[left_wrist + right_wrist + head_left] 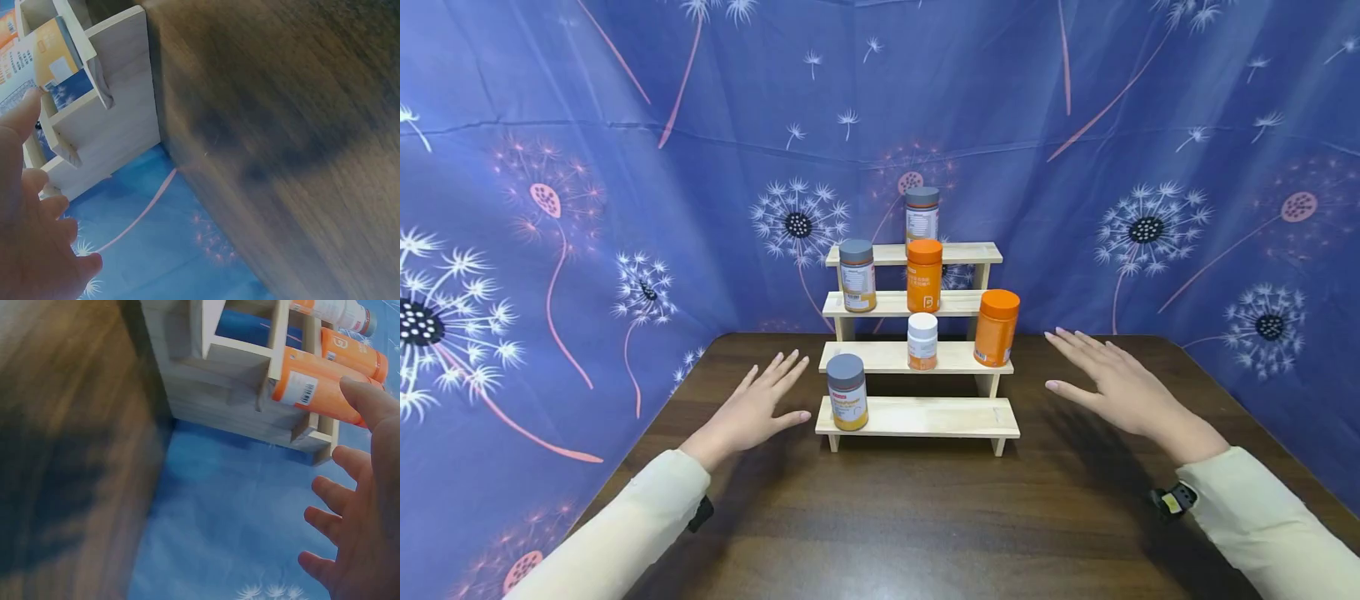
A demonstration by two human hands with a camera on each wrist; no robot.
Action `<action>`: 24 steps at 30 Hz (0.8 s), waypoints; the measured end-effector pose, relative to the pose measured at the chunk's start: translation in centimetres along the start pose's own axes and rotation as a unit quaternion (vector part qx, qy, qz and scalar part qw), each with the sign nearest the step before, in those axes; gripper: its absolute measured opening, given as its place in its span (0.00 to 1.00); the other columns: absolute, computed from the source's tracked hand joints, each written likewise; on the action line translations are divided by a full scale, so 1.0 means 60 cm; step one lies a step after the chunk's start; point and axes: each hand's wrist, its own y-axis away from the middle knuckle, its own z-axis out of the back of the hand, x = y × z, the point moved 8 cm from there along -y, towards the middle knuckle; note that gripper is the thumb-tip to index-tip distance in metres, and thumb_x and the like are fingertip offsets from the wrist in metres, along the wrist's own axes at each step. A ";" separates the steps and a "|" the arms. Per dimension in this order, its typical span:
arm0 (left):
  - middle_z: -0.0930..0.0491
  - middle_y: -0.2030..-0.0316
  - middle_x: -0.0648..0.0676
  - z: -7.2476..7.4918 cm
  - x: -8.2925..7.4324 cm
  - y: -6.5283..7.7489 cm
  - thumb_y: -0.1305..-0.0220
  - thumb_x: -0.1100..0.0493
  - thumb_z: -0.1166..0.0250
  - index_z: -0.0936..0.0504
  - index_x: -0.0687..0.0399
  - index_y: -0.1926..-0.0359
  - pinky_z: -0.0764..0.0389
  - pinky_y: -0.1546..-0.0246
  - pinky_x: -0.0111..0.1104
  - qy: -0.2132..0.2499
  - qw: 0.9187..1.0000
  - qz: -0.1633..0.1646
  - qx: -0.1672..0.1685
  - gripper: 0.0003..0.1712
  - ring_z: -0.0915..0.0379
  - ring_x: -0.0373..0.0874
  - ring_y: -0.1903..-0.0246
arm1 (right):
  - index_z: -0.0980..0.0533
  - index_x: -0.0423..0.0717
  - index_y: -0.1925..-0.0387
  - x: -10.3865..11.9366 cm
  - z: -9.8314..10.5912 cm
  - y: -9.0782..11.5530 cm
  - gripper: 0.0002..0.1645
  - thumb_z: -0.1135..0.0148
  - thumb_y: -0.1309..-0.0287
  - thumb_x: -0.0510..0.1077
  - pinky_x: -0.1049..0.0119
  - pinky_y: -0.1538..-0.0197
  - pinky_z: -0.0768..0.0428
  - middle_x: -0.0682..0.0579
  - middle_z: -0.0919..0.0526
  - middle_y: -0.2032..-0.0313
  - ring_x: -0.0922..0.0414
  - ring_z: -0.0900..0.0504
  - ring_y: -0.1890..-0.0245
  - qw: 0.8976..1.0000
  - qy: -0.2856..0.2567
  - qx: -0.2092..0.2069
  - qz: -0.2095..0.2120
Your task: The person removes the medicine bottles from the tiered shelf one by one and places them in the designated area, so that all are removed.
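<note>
Hovering, both spread: left hand [752, 408], right hand [1118, 393].
Inward sweeps could topple the rightmost orange bottle [997, 330], right of centre.

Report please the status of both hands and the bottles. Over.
Left hand and right hand open, empty. Six bottles upright on four-step wooden rack. No obstacle visible between hands and rack.
</note>
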 end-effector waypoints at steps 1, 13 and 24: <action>0.59 0.23 0.51 -0.001 0.000 -0.001 0.39 0.28 0.45 0.57 0.41 0.23 0.61 0.25 0.60 0.003 1.000 -0.004 -0.003 0.52 0.66 0.54 0.24 | 0.48 0.58 0.25 0.001 0.004 -0.003 0.45 0.45 0.37 0.66 0.34 0.28 0.48 0.44 0.46 0.26 0.38 0.47 0.28 1.000 0.003 -0.002 0.002; 0.59 0.23 0.53 -0.021 0.009 -0.014 0.38 0.42 0.34 0.62 0.41 0.23 0.49 0.26 0.57 0.105 0.994 0.018 0.012 0.55 0.61 0.55 0.25 | 0.47 0.59 0.25 0.004 0.042 -0.041 0.45 0.48 0.37 0.70 0.31 0.33 0.40 0.43 0.43 0.27 0.37 0.42 0.30 1.000 0.008 -0.007 -0.017; 0.58 0.24 0.58 -0.047 0.009 -0.024 0.39 0.47 0.32 0.63 0.42 0.23 0.46 0.27 0.57 0.189 0.981 0.031 0.016 0.57 0.57 0.59 0.26 | 0.51 0.61 0.24 -0.012 0.064 -0.070 0.49 0.51 0.39 0.74 0.24 0.39 0.38 0.38 0.43 0.28 0.33 0.42 0.32 0.997 -0.017 0.015 -0.068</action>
